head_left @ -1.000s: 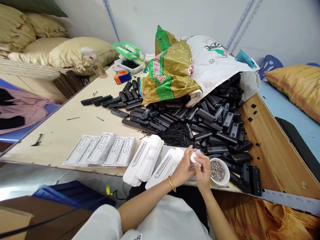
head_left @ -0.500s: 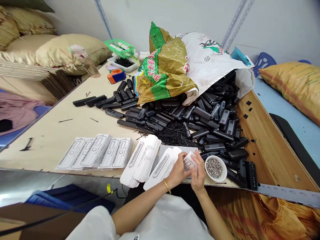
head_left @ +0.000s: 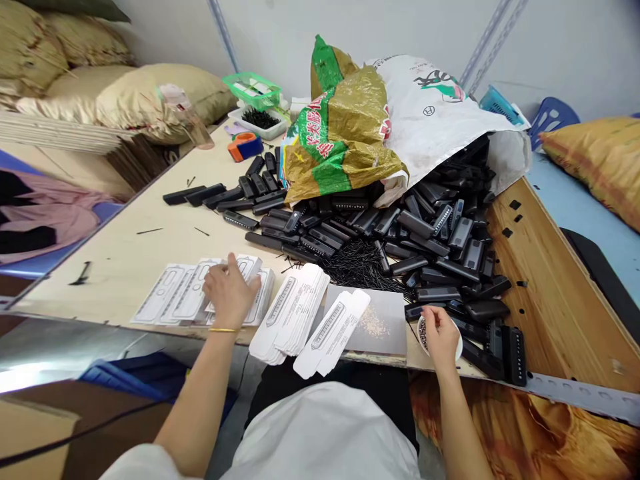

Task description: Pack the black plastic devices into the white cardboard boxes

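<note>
My left hand point(head_left: 230, 293) rests over the row of printed white packets point(head_left: 161, 293) at the table's left front, its fingers spread. Over the white bowl of small metal pieces point(head_left: 423, 333) is my right hand point(head_left: 440, 333), fingertips pinched together at the bowl's rim; anything between them is too small to make out. Between the hands lie a thick stack of printed white cards point(head_left: 290, 310) and a smaller fanned stack point(head_left: 333, 330). The smaller stack overlaps a grey sheet point(head_left: 390, 327) with pale crumbs on it.
Black plastic cases point(head_left: 430, 247) are heaped across the table's middle and right, around thin black sticks point(head_left: 350, 263). Behind them lie a gold and green bag point(head_left: 350, 140) and a white sack point(head_left: 435, 127). A wooden board point(head_left: 550, 280) edges the right side.
My hands have parted from the small printed packet they held together. The left moved onto the packet row, the right to the bowl. The view has shifted slightly.
</note>
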`<action>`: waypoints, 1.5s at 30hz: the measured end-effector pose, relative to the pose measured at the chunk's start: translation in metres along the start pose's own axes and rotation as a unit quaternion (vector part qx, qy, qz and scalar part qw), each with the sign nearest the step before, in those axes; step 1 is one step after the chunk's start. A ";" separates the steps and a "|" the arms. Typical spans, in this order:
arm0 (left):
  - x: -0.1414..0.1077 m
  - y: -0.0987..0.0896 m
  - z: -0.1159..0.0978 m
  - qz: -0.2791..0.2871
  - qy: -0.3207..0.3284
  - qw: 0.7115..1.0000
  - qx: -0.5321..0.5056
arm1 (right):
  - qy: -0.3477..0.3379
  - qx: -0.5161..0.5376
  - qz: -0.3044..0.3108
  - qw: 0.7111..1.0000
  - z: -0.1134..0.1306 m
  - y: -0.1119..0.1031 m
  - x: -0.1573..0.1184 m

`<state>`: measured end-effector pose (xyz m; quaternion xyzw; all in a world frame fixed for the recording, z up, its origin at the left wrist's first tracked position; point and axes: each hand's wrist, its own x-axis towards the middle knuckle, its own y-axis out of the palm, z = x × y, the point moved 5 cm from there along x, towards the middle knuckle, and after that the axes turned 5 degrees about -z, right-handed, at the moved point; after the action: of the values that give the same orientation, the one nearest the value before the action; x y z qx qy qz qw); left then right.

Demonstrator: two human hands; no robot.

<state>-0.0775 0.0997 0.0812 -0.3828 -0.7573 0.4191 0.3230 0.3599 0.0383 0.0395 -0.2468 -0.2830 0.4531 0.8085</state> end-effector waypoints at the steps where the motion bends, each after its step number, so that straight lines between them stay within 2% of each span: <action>1: -0.007 0.005 -0.009 0.000 0.027 1.000 -0.008 | -0.001 0.000 0.023 1.000 0.001 0.008 -0.004; 3: -0.028 0.019 -0.038 0.045 0.117 0.991 -0.040 | -0.035 0.009 0.101 0.994 0.017 0.034 -0.015; 5: -0.059 0.039 -0.070 0.157 0.212 0.962 -0.071 | -0.089 -0.017 0.189 0.978 0.042 0.066 -0.030; 6: -0.076 0.049 -0.080 0.216 0.235 0.946 -0.063 | -0.106 -0.051 0.217 0.969 0.053 0.081 -0.036; 8: -0.105 0.068 -0.091 0.296 0.254 0.921 -0.004 | -0.106 -0.138 0.236 0.956 0.069 0.100 -0.042; 11: -0.132 0.088 -0.093 0.340 0.248 0.905 0.062 | -0.078 -0.211 0.264 0.938 0.078 0.112 -0.039; 15: -0.147 0.104 -0.097 0.333 0.250 0.909 0.014 | -0.090 -0.225 0.295 0.924 0.083 0.116 -0.026; 20: -0.150 0.112 -0.097 0.324 0.251 0.909 -0.076 | -0.098 -0.223 0.346 0.906 0.090 0.125 -0.015; 26: -0.146 0.098 -0.085 0.240 0.268 0.933 0.026 | -0.099 -0.217 0.358 0.903 0.093 0.128 -0.017; 30: -0.143 0.096 -0.088 0.233 0.280 0.929 0.061 | -0.119 -0.192 0.364 0.903 0.093 0.129 -0.018; 34: -0.135 0.097 -0.094 0.233 0.283 0.928 0.068 | -0.154 -0.158 0.352 0.910 0.098 0.132 -0.005; 37: -0.130 0.096 -0.100 0.242 0.278 0.924 0.102 | -0.174 -0.129 0.353 0.910 0.102 0.127 0.005; 39: -0.127 0.094 -0.109 0.237 0.287 0.920 0.122 | -0.179 -0.094 0.332 0.922 0.097 0.110 0.011; 41: -0.124 0.094 -0.127 0.224 0.310 0.918 0.103 | -0.162 -0.051 0.263 0.950 0.080 0.079 0.018; 42: -0.123 0.095 -0.140 0.220 0.328 0.916 0.074 | -0.136 -0.042 0.207 0.968 0.065 0.059 0.021; 44: -0.120 0.103 -0.170 0.221 0.367 0.903 0.002 | -0.070 -0.072 0.094 0.991 0.027 0.021 0.024; 45: -0.119 0.109 -0.186 0.226 0.386 0.894 -0.030 | -0.044 -0.098 0.061 0.992 0.006 0.006 0.023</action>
<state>0.1662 0.1096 0.0474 -0.6848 -0.4785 0.2767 0.4749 0.3617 0.0621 0.0455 -0.3218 -0.3453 0.4823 0.7379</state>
